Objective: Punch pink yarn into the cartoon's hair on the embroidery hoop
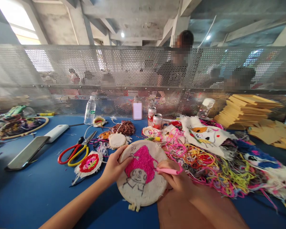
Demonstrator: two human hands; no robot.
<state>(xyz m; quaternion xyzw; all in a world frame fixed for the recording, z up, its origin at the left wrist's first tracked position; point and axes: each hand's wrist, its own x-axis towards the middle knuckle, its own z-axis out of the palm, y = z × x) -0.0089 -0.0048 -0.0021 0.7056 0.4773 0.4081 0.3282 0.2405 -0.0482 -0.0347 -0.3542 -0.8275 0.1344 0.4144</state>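
Note:
My left hand (pixel 114 168) grips the left rim of a round embroidery hoop (pixel 143 194) stretched with white cloth. The cloth carries a fluffy pink patch above a drawn face outline. My right hand (pixel 175 179) is closed around a pink punch needle (pixel 168 171), whose tip touches the right edge of the pink patch. The hoop is held just above the blue table (pixel 38 194), tilted toward me.
Red and yellow scissors (pixel 73 152), a dark phone (pixel 26 153), a white power bank (pixel 56 132), a water bottle (pixel 90 110), two drink cans (pixel 154 118), finished patches, a heap of tangled yarn (pixel 214 170) and stacked yellow boards (pixel 248 109) surround me. People sit behind a perforated metal screen (pixel 133 70).

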